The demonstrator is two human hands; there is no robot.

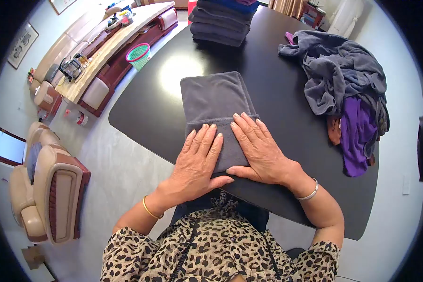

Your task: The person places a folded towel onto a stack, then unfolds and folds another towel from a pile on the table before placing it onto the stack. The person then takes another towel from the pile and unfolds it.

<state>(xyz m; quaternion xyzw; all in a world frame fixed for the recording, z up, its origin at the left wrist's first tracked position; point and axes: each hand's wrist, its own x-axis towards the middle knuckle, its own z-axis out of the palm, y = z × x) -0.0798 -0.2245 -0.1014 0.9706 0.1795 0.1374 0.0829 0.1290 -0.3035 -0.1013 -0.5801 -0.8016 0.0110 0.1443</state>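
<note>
A grey towel (216, 96), partly folded, lies on the dark table near its front edge. Its near part is turned over, making a band across the middle. My left hand (195, 160) rests flat on the left side of that folded band, fingers stretched out. On the right side of the same band, my right hand (256, 150) presses flat, with fingers extended and thumb pointing left. Both thumbs lie near the towel's front edge, a little apart. Neither hand grips the cloth.
A stack of folded grey towels (221, 23) stands at the table's far side. Heaped at the right edge are loose grey cloths (338, 70) and a purple cloth (357, 136). The dark table (145, 108) has a curved left edge. A green-and-pink basket (138, 56) and an armchair (56, 192) are left.
</note>
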